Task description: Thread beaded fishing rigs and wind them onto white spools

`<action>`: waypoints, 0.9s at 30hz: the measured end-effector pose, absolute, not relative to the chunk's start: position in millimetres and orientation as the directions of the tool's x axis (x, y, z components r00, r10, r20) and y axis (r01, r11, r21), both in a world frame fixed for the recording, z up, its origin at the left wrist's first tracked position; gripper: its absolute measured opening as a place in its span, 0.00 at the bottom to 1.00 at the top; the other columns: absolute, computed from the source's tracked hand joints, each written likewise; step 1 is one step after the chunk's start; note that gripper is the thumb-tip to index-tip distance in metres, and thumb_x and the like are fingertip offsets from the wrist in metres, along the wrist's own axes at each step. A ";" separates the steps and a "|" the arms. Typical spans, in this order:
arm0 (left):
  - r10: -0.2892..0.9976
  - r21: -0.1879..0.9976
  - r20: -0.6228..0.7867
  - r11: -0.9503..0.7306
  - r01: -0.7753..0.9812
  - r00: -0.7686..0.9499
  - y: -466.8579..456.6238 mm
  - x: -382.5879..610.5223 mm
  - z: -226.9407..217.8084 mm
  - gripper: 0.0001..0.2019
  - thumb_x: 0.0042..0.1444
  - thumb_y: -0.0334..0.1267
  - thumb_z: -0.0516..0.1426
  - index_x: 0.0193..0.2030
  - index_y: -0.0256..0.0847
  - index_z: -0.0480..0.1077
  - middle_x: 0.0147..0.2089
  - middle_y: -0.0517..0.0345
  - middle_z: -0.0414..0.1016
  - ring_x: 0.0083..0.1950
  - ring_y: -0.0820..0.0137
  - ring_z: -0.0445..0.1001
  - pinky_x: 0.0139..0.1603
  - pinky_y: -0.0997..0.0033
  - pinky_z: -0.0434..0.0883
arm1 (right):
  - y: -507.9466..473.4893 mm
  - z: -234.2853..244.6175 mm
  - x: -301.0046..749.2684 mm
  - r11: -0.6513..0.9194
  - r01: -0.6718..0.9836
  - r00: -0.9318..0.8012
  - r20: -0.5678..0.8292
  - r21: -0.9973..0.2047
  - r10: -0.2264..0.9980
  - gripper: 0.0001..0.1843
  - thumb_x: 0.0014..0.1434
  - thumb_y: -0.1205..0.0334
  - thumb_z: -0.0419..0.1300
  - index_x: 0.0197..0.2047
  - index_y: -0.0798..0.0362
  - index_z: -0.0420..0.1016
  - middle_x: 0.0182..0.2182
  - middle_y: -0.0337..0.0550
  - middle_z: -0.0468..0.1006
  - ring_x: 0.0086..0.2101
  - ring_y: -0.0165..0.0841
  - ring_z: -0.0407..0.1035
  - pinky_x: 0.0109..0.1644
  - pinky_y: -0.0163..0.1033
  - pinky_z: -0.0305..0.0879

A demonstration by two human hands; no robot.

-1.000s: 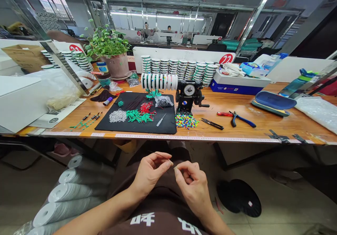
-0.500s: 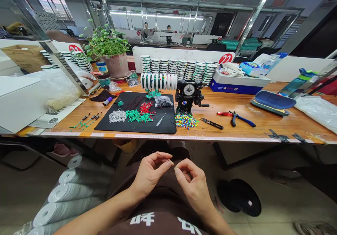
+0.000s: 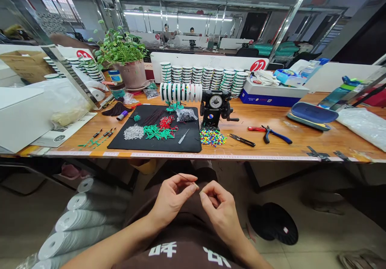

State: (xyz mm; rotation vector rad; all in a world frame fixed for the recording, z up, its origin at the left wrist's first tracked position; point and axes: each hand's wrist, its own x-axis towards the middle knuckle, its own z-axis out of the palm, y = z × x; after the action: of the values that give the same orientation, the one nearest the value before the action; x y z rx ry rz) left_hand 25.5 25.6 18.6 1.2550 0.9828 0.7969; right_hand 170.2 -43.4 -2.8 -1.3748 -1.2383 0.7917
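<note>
Both hands are held over my lap, below the front edge of the wooden table. My left hand pinches a thin dark needle or wire between thumb and forefinger. My right hand is curled, its thumb and forefinger pinched on something too small to name. The two sets of fingertips nearly touch. On the table ahead lies a black mat with piles of silver, green and red beads.
A black winding device with a dial stands beside the mat, coloured beads in front of it. Blue-handled pliers, stacked thread spools, a potted plant and boxes sit further back. White rolls lie on the floor at left.
The hands have stayed almost still, fingertips together. The view has shifted very slightly.
</note>
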 end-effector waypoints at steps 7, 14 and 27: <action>0.909 0.988 -0.149 0.149 0.032 0.390 25.8 25.8 20.3 0.16 0.48 0.46 0.69 0.39 0.38 0.79 0.36 0.52 0.82 0.38 0.65 0.79 0.44 0.69 0.75 | -43.9 -4.2 171.2 0.101 0.258 0.236 0.164 -0.961 0.958 0.11 0.61 0.61 0.57 0.27 0.52 0.66 0.20 0.31 0.57 0.21 0.26 0.50 0.24 0.33 0.48; 0.905 0.988 -0.150 0.148 0.035 0.399 25.5 25.4 19.1 0.15 0.48 0.45 0.68 0.39 0.38 0.79 0.36 0.52 0.82 0.38 0.65 0.79 0.44 0.69 0.75 | -43.9 -8.4 171.5 0.089 0.216 0.223 0.137 -0.972 0.965 0.11 0.61 0.61 0.57 0.28 0.52 0.66 0.21 0.32 0.58 0.22 0.26 0.50 0.24 0.33 0.47; 0.889 0.992 -0.126 0.113 0.057 0.441 25.0 24.1 15.8 0.14 0.52 0.44 0.67 0.41 0.38 0.79 0.38 0.53 0.82 0.39 0.66 0.78 0.45 0.70 0.74 | -42.7 -12.2 172.1 0.009 0.074 0.166 0.021 -0.997 0.986 0.13 0.63 0.55 0.57 0.29 0.52 0.67 0.21 0.30 0.53 0.22 0.26 0.46 0.24 0.34 0.43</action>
State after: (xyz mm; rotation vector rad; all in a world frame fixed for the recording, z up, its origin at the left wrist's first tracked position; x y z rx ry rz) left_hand 24.1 25.0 15.8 1.3237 0.9420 0.7668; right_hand 172.1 -42.7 -12.2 -1.3256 -1.1442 1.0383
